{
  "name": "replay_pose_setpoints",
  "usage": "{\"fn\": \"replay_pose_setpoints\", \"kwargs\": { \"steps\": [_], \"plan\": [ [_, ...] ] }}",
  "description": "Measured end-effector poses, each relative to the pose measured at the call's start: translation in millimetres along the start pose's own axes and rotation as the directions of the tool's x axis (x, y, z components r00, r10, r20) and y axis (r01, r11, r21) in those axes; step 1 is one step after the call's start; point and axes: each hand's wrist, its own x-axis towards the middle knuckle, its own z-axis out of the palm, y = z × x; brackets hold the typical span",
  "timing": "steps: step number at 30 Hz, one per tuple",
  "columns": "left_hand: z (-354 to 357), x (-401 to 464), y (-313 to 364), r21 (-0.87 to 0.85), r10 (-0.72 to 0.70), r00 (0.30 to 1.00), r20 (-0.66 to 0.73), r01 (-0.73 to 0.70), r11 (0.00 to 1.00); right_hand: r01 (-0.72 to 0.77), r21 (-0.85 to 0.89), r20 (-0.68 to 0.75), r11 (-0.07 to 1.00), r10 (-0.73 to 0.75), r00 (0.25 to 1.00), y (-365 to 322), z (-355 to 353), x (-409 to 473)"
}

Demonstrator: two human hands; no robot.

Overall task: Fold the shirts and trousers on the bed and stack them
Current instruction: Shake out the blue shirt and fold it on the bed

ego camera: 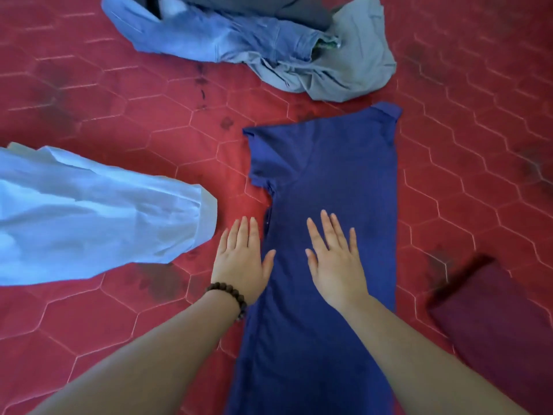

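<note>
Head view, looking down on a red bedspread [89, 85] quilted in hexagons, with dark blotches scattered over it. Upper middle of the frame: a crumpled heap of pale blue and grey garments [269, 40], partly cut off by the top edge, well apart from both hands. Left edge, at mid height: a light blue garment [89, 217], loosely laid, its near end just beside the left hand but not touching it. Lower right: a folded maroon garment [493, 324], blurred, lying apart from the rest. Nothing between the hands and the cloth under them.

Centre, running from mid frame down to the bottom edge: a dark blue shirt [323, 181], folded lengthwise into a long narrow strip, one short sleeve sticking out at its upper left. Right hand [335, 262] flat on the strip, palm down, fingers straight and slightly spread, gripping nothing. Left hand [242, 262] likewise flat with fingers straight, at the shirt's left edge, mostly on the bedspread, thumb reaching onto the blue cloth. Beaded bracelet [229, 296] round the left wrist.
</note>
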Motion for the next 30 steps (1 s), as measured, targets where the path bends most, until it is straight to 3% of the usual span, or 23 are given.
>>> {"fn": "replay_pose_setpoints", "kwargs": {
  "steps": [6, 11, 13, 15, 18, 22, 24, 27, 30],
  "plan": [
    [-11, 90, 10, -0.298, -0.239, 0.966, -0.096, 0.201, 0.933, 0.169, -0.055, 0.006, 0.984, -0.169, 0.986, 4, -28, 137],
    [-12, 142, 26, -0.620, -0.561, 0.824, -0.084, 0.397, 0.676, 0.279, -0.023, 0.068, 0.960, -0.277, 0.958, -10, -54, 238],
    [-11, 152, 30, -0.594, -0.641, 0.765, -0.053, 0.493, 0.636, 0.300, 0.001, 0.097, 0.954, -0.298, 0.950, -17, -58, 262],
    [-9, 156, 34, -0.516, -0.648, 0.761, -0.029, 0.544, 0.662, 0.318, 0.022, 0.139, 0.948, -0.318, 0.938, -22, -59, 280],
    [-7, 160, 34, -0.411, -0.596, 0.802, 0.026, 0.552, 0.725, 0.318, 0.019, 0.263, 0.948, -0.311, 0.913, -29, -59, 293],
    [-11, 159, 32, -0.396, -0.545, 0.838, 0.036, 0.512, 0.762, 0.318, -0.042, 0.195, 0.947, -0.304, 0.932, -30, -63, 293],
    [-10, 152, 35, -0.447, -0.455, 0.887, -0.079, 0.376, 0.812, 0.349, 0.074, 0.084, 0.934, -0.355, 0.931, -15, -70, 284],
    [-7, 136, 37, -0.401, -0.163, 0.946, -0.282, 0.039, 0.915, 0.360, 0.215, -0.081, 0.908, -0.351, 0.933, 28, -79, 248],
    [-3, 123, 34, -0.269, 0.144, 0.921, -0.362, -0.251, 0.930, 0.328, 0.117, 0.017, 0.937, -0.332, 0.943, 88, -75, 201]
  ]
}}
